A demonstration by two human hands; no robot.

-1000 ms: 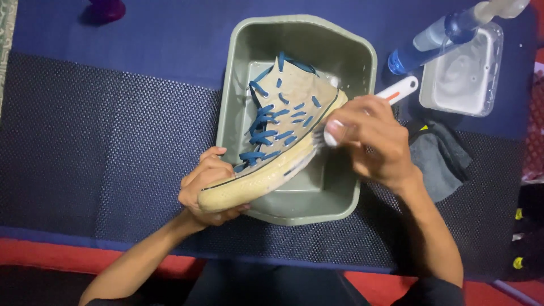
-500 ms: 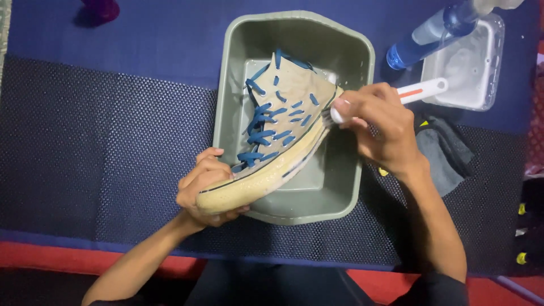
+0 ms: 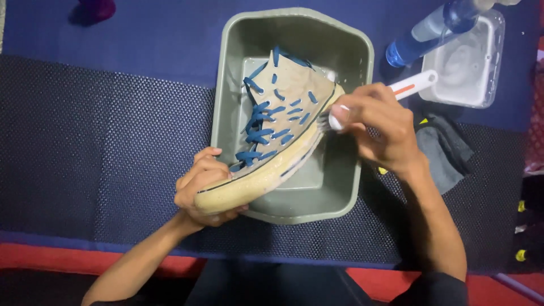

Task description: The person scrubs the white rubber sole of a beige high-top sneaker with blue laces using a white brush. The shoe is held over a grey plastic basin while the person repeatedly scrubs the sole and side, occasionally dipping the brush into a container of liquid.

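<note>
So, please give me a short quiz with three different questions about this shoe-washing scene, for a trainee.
1. Which hand grips the toe of the beige high-top canvas shoe with blue laces?
2. True or false: the white plastic brush touches the laces.
3. The shoe is held over: A) grey rectangular plastic basin B) clear square tub

Key: 1. left hand. 2. False; the right hand puts it at the sole edge. 3. A.
</note>
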